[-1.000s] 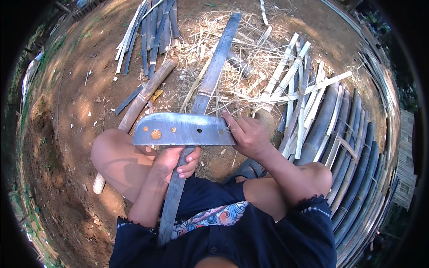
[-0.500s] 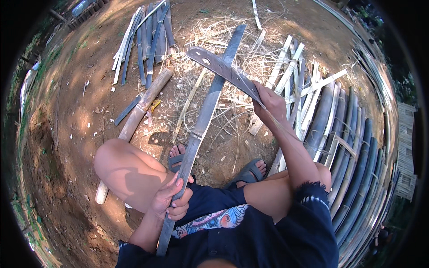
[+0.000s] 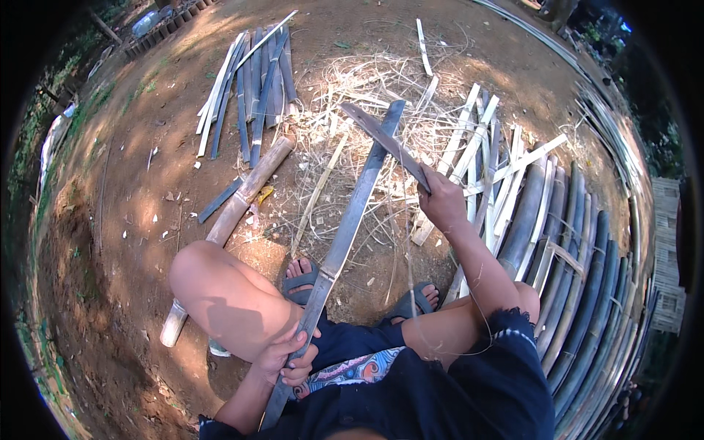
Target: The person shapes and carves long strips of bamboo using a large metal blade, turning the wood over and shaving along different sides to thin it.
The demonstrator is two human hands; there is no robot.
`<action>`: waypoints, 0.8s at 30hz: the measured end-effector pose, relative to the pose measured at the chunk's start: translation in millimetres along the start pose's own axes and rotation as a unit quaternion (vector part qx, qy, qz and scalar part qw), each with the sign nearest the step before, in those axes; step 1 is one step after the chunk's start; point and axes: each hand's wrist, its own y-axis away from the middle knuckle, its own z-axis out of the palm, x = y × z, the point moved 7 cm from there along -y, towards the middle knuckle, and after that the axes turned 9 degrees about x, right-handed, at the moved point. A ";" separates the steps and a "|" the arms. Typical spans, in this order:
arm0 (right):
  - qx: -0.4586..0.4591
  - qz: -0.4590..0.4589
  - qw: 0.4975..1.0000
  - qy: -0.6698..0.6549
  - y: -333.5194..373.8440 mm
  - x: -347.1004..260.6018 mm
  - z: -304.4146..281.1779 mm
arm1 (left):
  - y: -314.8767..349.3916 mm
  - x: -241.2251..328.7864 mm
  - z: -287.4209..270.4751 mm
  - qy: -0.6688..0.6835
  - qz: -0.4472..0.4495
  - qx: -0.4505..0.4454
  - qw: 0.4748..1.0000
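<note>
A long split bamboo slat, dark on its outer face with a node partway along, slants up and away from my lap. My left hand is closed around its near end, beside my left knee. In my right hand is a machete, gripped at its handle, which the fingers hide. The blade crosses the slat close to its far end, seen nearly edge-on; whether they touch I cannot tell. A thin curling bamboo shaving dangles below my right hand.
Tangled shavings cover the dirt ahead. A bamboo pole lies by my left knee, with a bundle of slats beyond it. Pale split strips and a row of long dark bamboo poles lie to my right.
The slat's far end has dropped lower in view. The machete has turned from showing its broad, holed side to nearly edge-on. The whole view has shifted slightly.
</note>
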 end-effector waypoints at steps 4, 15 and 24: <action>-0.001 -0.013 0.998 0.064 -5.6 30.0 3.4 | 25.2 -11.7 -14.8 0.033 -0.006 -0.004 0.999; -0.200 0.404 0.888 0.087 3.6 96.6 8.0 | -17.9 22.0 23.5 -0.224 0.057 0.153 0.961; -0.417 0.279 0.852 0.148 34.1 83.2 18.6 | -179.8 101.4 13.7 -0.263 0.103 0.213 0.935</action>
